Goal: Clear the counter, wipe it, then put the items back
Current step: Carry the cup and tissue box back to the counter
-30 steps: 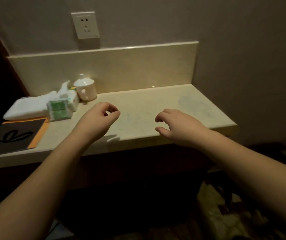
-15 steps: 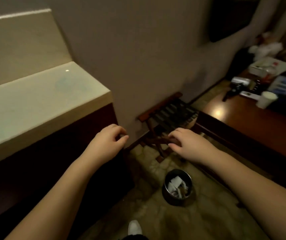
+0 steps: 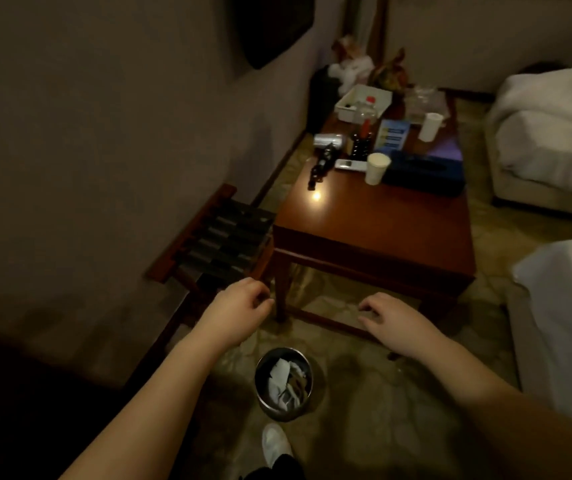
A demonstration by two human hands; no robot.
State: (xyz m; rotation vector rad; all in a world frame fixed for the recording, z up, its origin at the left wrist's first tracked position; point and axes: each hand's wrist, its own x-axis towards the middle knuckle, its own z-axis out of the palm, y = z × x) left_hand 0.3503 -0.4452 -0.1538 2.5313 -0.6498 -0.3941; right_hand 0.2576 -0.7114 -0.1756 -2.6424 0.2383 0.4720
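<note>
— Swung right since a moment ago: the counter has left the head view, so its place cannot be told now.
— And the hands?
— Left hand [image 3: 239,311] and right hand [image 3: 393,320] hang loosely curled, holding nothing, above a bin [image 3: 284,382] of paper, near a wooden table [image 3: 374,216].

place: hotel room | evidence: luggage rack [image 3: 222,237], white-sheeted beds [image 3: 551,133], hair dryer [image 3: 328,142] and paper cups [image 3: 376,168] on table [image 3: 381,220] beyond the fingers
</note>
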